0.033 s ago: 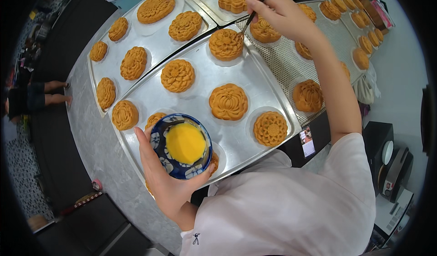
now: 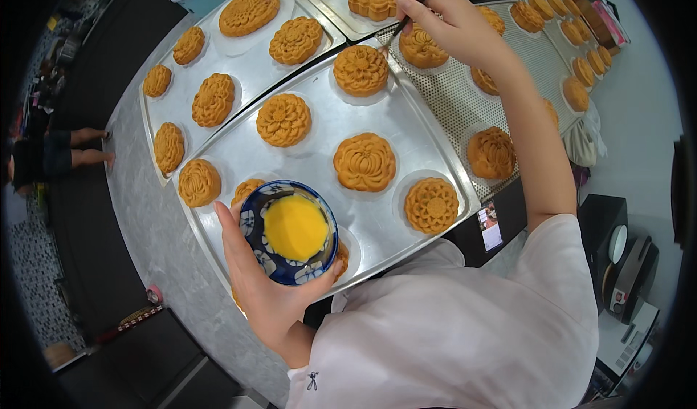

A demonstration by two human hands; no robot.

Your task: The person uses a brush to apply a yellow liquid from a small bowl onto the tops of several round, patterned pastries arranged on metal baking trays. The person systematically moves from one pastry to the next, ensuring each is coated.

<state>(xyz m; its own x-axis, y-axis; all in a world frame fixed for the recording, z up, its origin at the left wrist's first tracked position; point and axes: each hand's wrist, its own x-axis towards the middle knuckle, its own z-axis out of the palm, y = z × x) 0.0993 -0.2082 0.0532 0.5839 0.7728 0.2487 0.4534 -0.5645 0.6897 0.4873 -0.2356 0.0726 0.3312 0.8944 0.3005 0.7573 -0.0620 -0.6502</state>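
Observation:
My left hand (image 2: 279, 300) is wrapped round a blue-and-white patterned bowl (image 2: 330, 224) with yellow liquid, probably egg wash, in it. The bowl is held above the near part of a metal tray (image 2: 319, 158) and partly covers a few mooncakes. Between the fingers of my right hand (image 2: 450, 27) is a thin dark-handled brush (image 2: 410, 17). Its tip points down beside the upper right edge of a round, flower-patterned mooncake (image 2: 361, 70); whether it touches is hard to tell. Nearby on the same tray are another flower-patterned mooncake (image 2: 284, 120) and a ribbed mooncake (image 2: 364, 162).
More mooncakes fill a second tray (image 2: 254, 64) on the left and a perforated tray (image 2: 450, 104) on the right. A phone (image 2: 490, 227) lies beside the tray's right corner. Someone in dark shorts (image 2: 56, 155) stands at the far left, beyond the grey counter (image 2: 149, 191).
The brush tip has shifted slightly up, off the mooncake's right side, and the right hand moved a little with it. The left hand and bowl are almost unmoved.

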